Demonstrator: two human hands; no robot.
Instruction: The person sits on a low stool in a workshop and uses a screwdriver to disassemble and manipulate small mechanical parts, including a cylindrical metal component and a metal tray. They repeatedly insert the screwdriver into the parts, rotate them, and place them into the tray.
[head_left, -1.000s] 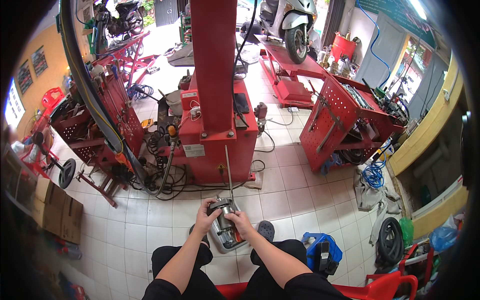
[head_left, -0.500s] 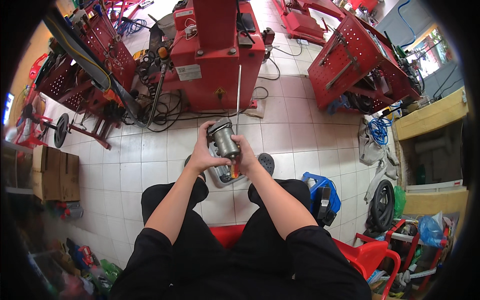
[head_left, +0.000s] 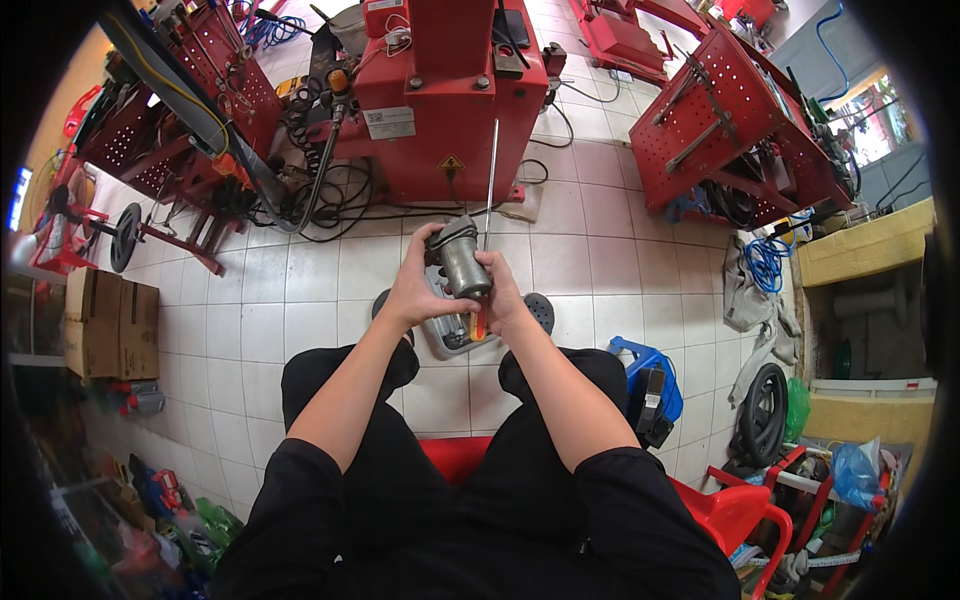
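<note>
Between my two hands is a grey metal cylinder (head_left: 462, 265), seemingly a small motor, with a wider flanged end away from me. My left hand (head_left: 412, 292) is closed round its left side, the thumb near its lower end. In my right hand (head_left: 506, 300) is a long screwdriver (head_left: 480, 327) with a red and yellow handle; its thin shaft points away from me, past the cylinder's right side. My right thumb and fingers also press against the cylinder. Below, a grey tray (head_left: 447, 350) with metal parts sits on the floor between my feet, partly hidden by my hands.
Ahead stands a red machine (head_left: 430, 150) with cables and hoses on the floor beside it. Red perforated tool carts (head_left: 690, 130) flank it. A blue plastic item (head_left: 655, 385) lies near my right knee. Cardboard boxes (head_left: 110, 325) are at the left. I sit on a red chair (head_left: 735, 515).
My hands, with the cylinder and screwdriver, have shifted slightly up and to the right in the picture. The screwdriver's shaft leans a little more to the right. Both holds look the same.
</note>
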